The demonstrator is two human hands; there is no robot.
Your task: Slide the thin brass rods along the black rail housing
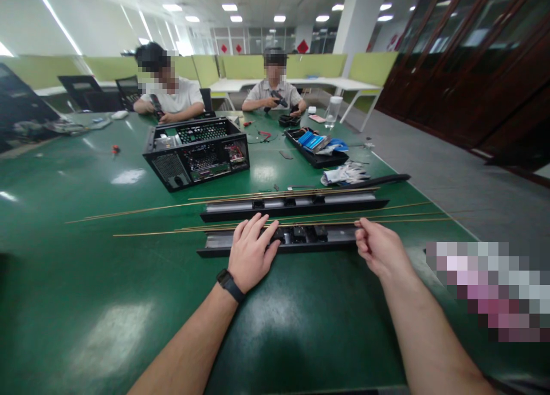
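My left hand [252,254] lies with fingers spread over the left part of the nearer black channel [219,249], touching it and the thin rods along its far edge. By the channel's right end, my right hand [380,246] is closed in a pinch on a thin brass-coloured rod [309,223]. Its fingertips partly hide the grip. Several small black blocks [299,233] sit inside this channel. Just beyond lies a second black channel [296,208], also with black blocks in it and more brass-coloured rods [141,210] along its length.
An open black computer case [195,154] stands beyond the channels, left of centre. Gloves [346,173] and a black tray [326,159] with blue items are at the back right. Two people sit across the green table [129,303], holding dark parts. A clear bottle [333,111] stands near the right edge.
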